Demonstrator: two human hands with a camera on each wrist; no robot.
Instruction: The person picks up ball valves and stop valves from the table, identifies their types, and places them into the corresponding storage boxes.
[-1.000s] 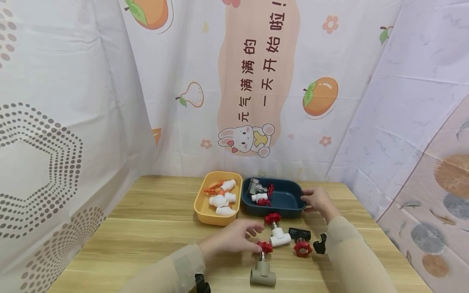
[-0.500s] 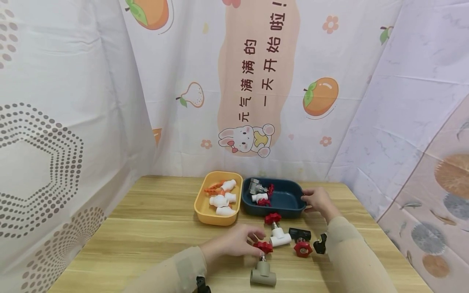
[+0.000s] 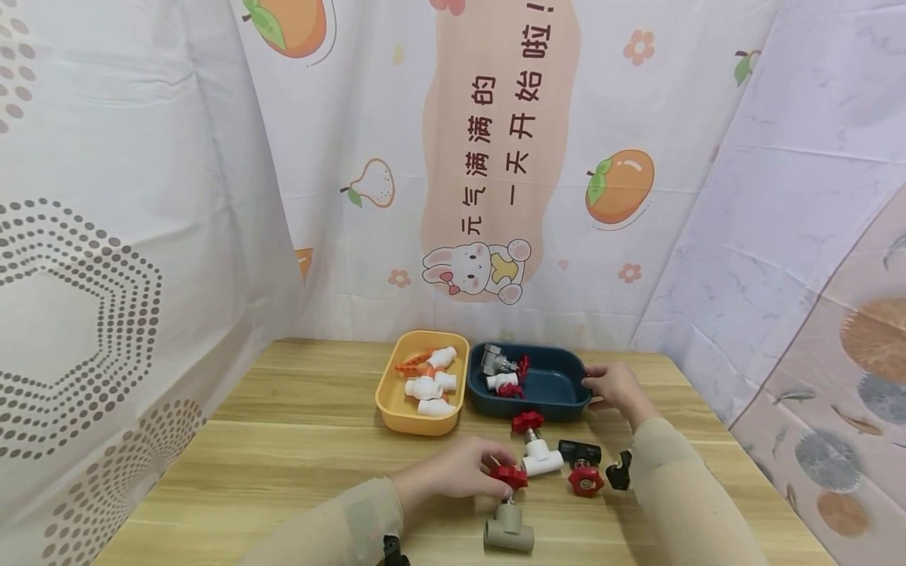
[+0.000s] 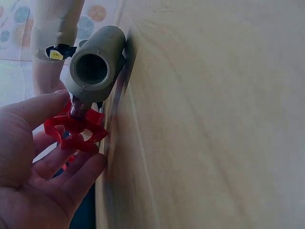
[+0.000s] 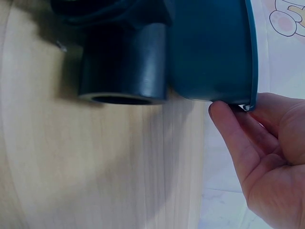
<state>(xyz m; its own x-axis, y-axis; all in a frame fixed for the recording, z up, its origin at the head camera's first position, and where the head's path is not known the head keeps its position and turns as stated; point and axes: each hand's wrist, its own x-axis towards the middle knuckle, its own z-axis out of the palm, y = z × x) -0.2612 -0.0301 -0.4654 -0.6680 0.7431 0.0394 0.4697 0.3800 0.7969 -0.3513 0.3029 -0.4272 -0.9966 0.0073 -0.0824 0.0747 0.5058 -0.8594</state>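
Note:
My left hand (image 3: 463, 470) has its thumb and fingers around the red handwheel (image 4: 78, 126) of a grey-brown stop valve (image 3: 509, 531), whose tee-shaped body lies toward the table's front. In the left wrist view the thumb is at the stem and the fingers are under the wheel. My right hand (image 3: 617, 391) pinches the right end of a dark blue bin (image 5: 214, 57), thumb and fingers at its rim. Inside that bin, at the left, are a metal valve (image 3: 494, 362) and a white valve (image 3: 502, 383), both with red handwheels.
Between the hands lie a white tee valve (image 3: 541, 457) and a black one (image 3: 580, 452), both red-wheeled. A yellow bin (image 3: 418, 425) with several white fittings and orange pieces stands left of the blue bin. Patterned curtains (image 3: 340, 259) hang behind the wooden table (image 3: 297, 424).
My left hand has shifted slightly right and toward me, its fingers closing around the red handwheel. The right hand and the blue bin have stayed put.

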